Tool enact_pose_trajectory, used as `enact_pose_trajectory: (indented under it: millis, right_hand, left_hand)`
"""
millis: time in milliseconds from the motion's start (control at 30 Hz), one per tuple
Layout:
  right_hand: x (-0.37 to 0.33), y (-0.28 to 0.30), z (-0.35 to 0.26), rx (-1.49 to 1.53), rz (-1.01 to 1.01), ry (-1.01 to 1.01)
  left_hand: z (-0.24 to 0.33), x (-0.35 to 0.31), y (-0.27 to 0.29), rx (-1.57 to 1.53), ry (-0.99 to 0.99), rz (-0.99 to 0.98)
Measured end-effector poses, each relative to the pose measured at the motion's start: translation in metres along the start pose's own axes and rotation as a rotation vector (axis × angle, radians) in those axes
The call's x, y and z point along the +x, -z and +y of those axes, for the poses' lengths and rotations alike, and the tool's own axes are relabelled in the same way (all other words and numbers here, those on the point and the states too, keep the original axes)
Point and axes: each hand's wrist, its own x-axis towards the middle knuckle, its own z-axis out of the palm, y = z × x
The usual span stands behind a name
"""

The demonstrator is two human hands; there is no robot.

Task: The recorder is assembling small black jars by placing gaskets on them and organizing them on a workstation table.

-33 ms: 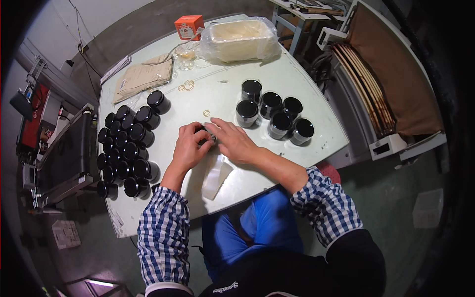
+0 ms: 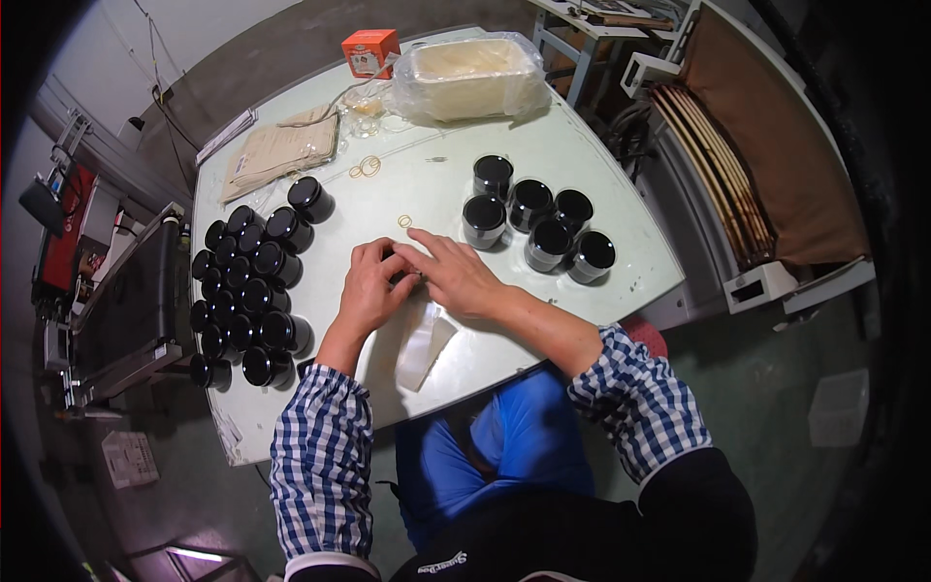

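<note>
My left hand [image 2: 373,284] curls its fingers round a dark, rounded object, which looks like one of the black jars but is mostly covered by my hands. From the other side my right hand [image 2: 456,276] bends over the same object, fingertips meeting those of the left. A strip of clear plastic film [image 2: 419,354] trails from under my hands toward the table's near edge. Just beyond my fingertips lie thin yellowish rubber bands [image 2: 405,221]. To the left stands a cluster of glossy black jars [image 2: 257,296]; to the right, several black-lidded jars [image 2: 550,241] have clear plastic about them.
On the pale table [image 2: 427,189] more rubber bands [image 2: 369,167] lie farther back, beside a stack of beige bags [image 2: 283,155]. At the far edge are an orange box [image 2: 370,53] and a plastic-wrapped cream tub [image 2: 470,82]. Machines stand on both sides.
My right fingers have shifted slightly left over the held object, covering the dark part that showed between my hands. Nothing else has visibly moved.
</note>
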Motion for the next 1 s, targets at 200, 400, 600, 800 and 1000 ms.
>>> enact_pose_trajectory:
  millis: [200,400,600,800,1000]
  right_hand:
    - [0.006,0.007,0.006,-0.096,-0.051,0.008]
    - [-0.004,0.002,0.013,-0.100,-0.008,0.049]
    - [-0.007,0.000,0.013,-0.126,-0.008,0.043]
    - [-0.006,0.001,0.010,-0.117,-0.035,0.033]
    - [0.013,0.010,-0.001,0.024,-0.086,-0.012]
  left_hand:
    - [-0.002,-0.007,-0.008,0.016,-0.136,0.085]
    - [-0.004,-0.023,-0.017,0.163,-0.161,0.212]
    - [-0.004,-0.027,-0.028,0.301,-0.120,0.127]
    - [-0.006,-0.028,-0.028,0.323,-0.095,0.129]
    - [-0.018,-0.043,-0.024,0.089,-0.019,0.313]
